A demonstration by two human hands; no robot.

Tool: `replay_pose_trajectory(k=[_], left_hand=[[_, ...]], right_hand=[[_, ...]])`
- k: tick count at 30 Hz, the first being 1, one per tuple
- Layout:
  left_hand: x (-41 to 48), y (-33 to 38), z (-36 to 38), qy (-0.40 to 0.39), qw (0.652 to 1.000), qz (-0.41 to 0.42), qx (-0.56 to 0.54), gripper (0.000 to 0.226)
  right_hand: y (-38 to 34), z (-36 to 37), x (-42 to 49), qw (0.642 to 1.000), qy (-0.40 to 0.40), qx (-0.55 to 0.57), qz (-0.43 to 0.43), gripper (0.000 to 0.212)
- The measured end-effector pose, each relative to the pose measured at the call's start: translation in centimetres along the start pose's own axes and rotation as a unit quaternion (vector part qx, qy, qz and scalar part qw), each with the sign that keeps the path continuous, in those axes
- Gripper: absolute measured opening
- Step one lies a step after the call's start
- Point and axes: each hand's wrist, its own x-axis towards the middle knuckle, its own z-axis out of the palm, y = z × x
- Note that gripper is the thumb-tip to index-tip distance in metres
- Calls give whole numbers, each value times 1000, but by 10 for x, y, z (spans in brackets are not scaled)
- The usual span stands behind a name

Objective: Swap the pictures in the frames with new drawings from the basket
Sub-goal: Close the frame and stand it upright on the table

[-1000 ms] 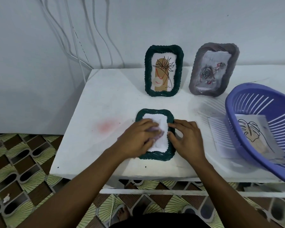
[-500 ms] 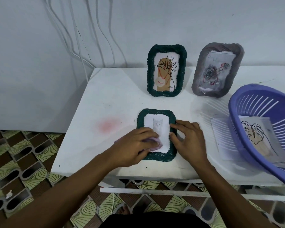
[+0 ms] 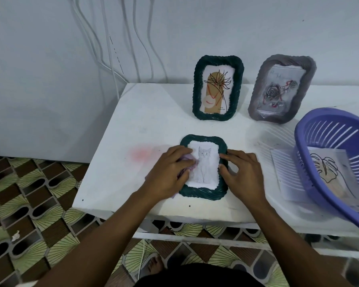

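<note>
The green frame [image 3: 202, 193] lies flat on the table [image 3: 149, 121], its long axis from 6 to 12 o'clock, with the cat picture [image 3: 204, 164] inside. The left hand [image 3: 168, 172] has its fingers curled around a purple cloth [image 3: 188, 163] at the frame's 9 o'clock side. The right hand [image 3: 244, 172] holds the rim at 3 o'clock with bent fingers. The basket [image 3: 311, 129] lies at 3 o'clock, so I judge the right hand is nearer to it.
</note>
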Motion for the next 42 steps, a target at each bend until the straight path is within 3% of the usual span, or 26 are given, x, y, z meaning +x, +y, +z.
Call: replay_pose_trajectory(k=[6, 11, 13, 16, 20, 24, 27, 32, 34, 38, 42], left_hand=[[-30, 7, -10, 15, 999, 15, -48, 31], [-44, -19, -35, 140, 982, -121, -45, 34], [-52, -40, -47, 154, 972, -173, -27, 32], [-66, -61, -58, 88, 975, -195, 57, 38], [-79, -62, -56, -82, 948, -206, 229, 78], [-76, -59, -59, -118, 938, -220, 240, 89], [-66, -48, -59, -104, 938, -219, 247, 89], [-24, -6, -26, -109, 979, -156, 74, 74], [-10, 4, -14, -67, 986, -151, -14, 67], [5, 11, -11, 81, 948, -220, -216, 48], [21, -1, -30, 146, 909, -223, -320, 45]], right_hand=[[0, -1, -1, 1000, 3, -7, -3, 29], [1, -1, -2, 1000, -1, -13, -5, 29], [1, -1, -2, 1000, -5, -16, -2, 30], [1, 1, -3, 1000, -11, -12, -11, 30], [6, 2, 0, 999, -26, -3, -32, 38], [6, 2, 1, 999, -22, -2, -38, 38], [1, 2, 1, 1000, -21, 9, -17, 32], [-16, 2, 3, 998, -46, 7, 48, 29], [-21, 2, 5, 997, -46, 21, 57, 28], [-24, 0, 16, 986, -40, 131, 91, 28], [-38, -11, 42, 928, -70, 333, 154, 37]])
